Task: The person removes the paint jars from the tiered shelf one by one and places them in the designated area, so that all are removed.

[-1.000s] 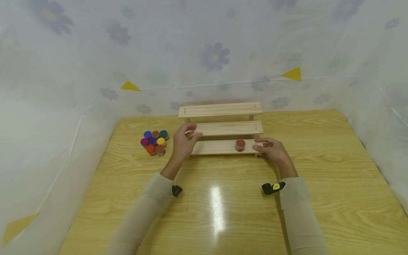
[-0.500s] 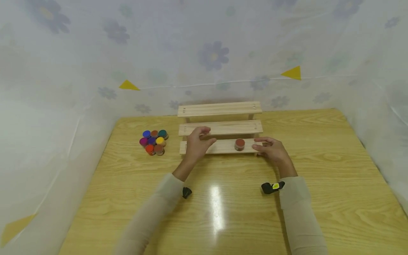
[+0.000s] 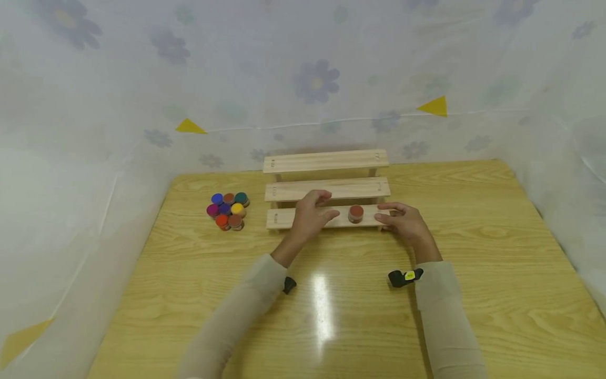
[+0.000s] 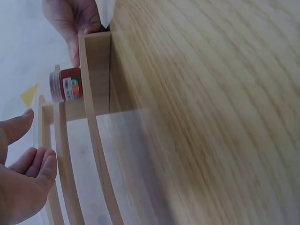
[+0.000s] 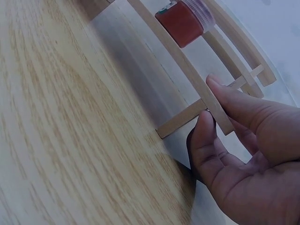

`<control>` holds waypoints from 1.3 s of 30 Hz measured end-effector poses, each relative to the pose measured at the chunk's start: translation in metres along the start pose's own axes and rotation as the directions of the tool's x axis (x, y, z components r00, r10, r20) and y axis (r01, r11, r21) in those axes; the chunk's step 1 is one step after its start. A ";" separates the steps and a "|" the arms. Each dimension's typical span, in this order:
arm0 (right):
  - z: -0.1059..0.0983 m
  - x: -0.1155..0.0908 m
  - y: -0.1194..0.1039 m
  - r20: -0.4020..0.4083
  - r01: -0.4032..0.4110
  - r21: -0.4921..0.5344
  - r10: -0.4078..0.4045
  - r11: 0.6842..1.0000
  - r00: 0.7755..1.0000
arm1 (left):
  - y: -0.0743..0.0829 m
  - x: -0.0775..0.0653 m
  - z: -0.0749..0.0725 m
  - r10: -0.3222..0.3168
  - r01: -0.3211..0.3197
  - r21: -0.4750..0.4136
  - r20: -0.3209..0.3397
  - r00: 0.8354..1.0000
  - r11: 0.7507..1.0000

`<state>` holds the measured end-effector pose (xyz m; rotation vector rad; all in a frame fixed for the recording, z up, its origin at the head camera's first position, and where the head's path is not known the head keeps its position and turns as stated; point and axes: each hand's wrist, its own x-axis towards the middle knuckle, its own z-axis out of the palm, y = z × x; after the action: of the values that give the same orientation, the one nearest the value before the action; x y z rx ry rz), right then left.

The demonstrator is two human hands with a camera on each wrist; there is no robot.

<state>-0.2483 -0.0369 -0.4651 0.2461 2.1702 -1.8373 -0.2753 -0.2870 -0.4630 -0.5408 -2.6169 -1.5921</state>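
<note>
A small jar of reddish-brown paint (image 3: 356,213) with a clear lid stands upright on the lowest step of a three-tier wooden rack (image 3: 326,160), nearer its right end. My left hand (image 3: 309,217) hovers over that step, left of the jar, its thumb and fingers apart with nothing between them. In the left wrist view, a gap separates the left hand (image 4: 26,180) from the jar (image 4: 70,85). My right hand (image 3: 404,223) holds the right end of the lowest step. The right wrist view shows the thumb and a finger pinching the board (image 5: 218,112) from both sides.
Several paint jars (image 3: 224,209) with blue, brown, green, purple, yellow and red tops stand clustered left of the rack on the wood-grain table (image 3: 180,295). Behind rises a flower-patterned sheet (image 3: 246,79) with yellow triangles. A black wrist camera (image 3: 402,278) sits at the right sleeve.
My left hand has moved right along the rack, from its left end to near the jar. The right hand stays at the step's right end, and the jar has not moved.
</note>
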 end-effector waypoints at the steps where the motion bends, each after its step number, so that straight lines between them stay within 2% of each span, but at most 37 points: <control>1: 0.000 0.000 0.000 0.001 0.000 0.001 0.000 1.000 1.000 | 0.001 0.000 0.002 0.002 -0.002 0.008 0.013 1.000 1.000; 10: -0.001 -0.001 0.000 -0.003 -0.008 -0.009 0.008 1.000 1.000 | 0.007 0.005 0.023 -0.010 0.005 0.036 0.124 0.992 0.999; 13: -0.004 0.005 0.008 -0.010 -0.006 -0.015 0.006 1.000 1.000 | 0.009 0.007 0.029 -0.033 0.025 0.056 0.146 0.989 0.998; 20: -0.006 0.020 0.026 -0.028 0.004 -0.022 -0.005 1.000 1.000 | 0.007 0.008 0.036 -0.041 0.036 0.039 0.151 0.988 0.999; 28: -0.006 0.022 0.027 -0.044 0.009 -0.072 -0.012 0.997 0.999 | 0.006 0.006 0.041 -0.060 0.059 0.011 0.150 0.987 0.998; 39: -0.008 0.021 0.027 -0.039 0.016 -0.035 -0.018 0.999 0.999 | 0.007 0.007 0.045 -0.066 0.072 -0.041 0.144 0.987 0.997</control>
<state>-0.2606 -0.0258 -0.4966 0.2593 2.2347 -1.8173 -0.2728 -0.2434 -0.4770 -0.5935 -2.7359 -1.6978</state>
